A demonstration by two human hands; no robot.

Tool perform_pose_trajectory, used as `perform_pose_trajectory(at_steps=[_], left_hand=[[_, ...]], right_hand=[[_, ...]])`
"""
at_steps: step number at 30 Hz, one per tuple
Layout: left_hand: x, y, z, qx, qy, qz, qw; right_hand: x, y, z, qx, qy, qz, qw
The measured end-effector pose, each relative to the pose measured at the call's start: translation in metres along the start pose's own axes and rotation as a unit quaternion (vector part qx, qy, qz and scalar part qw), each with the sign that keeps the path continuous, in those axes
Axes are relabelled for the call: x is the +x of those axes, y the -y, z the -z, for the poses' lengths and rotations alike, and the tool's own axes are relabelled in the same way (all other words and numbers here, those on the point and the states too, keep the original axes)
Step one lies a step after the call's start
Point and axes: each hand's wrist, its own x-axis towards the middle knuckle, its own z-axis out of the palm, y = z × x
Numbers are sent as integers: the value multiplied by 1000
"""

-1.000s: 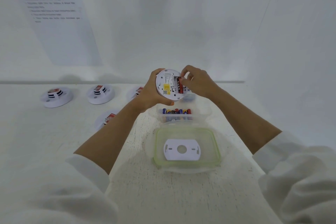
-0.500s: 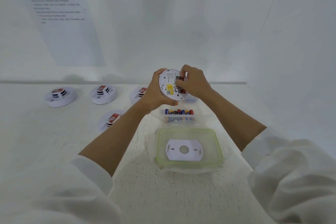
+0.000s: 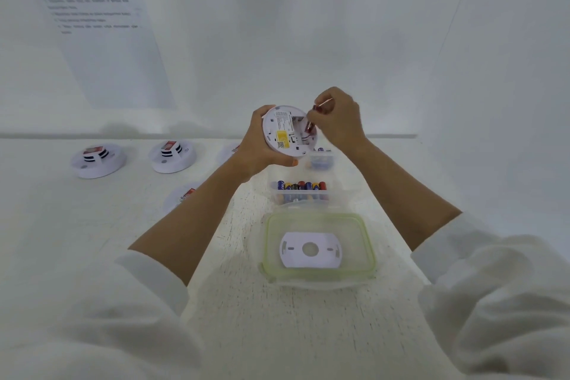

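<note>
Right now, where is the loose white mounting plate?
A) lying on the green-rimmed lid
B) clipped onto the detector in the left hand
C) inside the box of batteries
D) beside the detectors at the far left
A: the white mounting plate lies flat on the green-rimmed lid close to the person, while the left hand holds the smoke detector and the right hand pinches a battery at it.

Both bare forearms are raised and converge. The left hand wraps the detector by its rim; the right hand pinches a small red piece.
</note>
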Motion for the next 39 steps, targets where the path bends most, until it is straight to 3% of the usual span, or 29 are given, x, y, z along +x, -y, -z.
perform_pose_trajectory(at_steps=[2, 4, 6, 8, 13, 16, 20, 23, 27, 33, 39], left_hand=[[1, 2, 4, 6, -3, 3, 1000], [2, 3, 6, 8, -7, 7, 1000], [1, 4, 6, 9, -6, 10, 1000], [1, 4, 6, 11, -6, 13, 1000], [4, 6, 8, 15, -19, 13, 1000], [6, 9, 10, 17, -17, 15, 1000], [11, 12, 13, 6, -15, 16, 1000], [16, 12, 15, 1, -25, 17, 1000], [26, 14, 18, 5, -31, 22, 999], [36, 20, 20, 10, -33, 26, 999], [41, 28, 22, 18, -34, 26, 999]], right_hand=[[4, -3, 10, 56, -26, -60, 996], [5, -6, 20, -50, 61, -101, 992], [0, -11, 22, -233, 222, -138, 937], [-7, -19, 16, -330, 318, -164, 874], [-17, -32, -1, -455, 389, -135, 790], [-10, -34, 0, -431, 391, -149, 799], [16, -26, 6, -342, 285, -95, 890], [34, -31, -3, -330, 257, -34, 908], [55, -46, -23, -338, 373, -43, 863], [77, -52, -35, -427, 485, -53, 762], [78, -62, -51, -461, 500, -11, 733]])
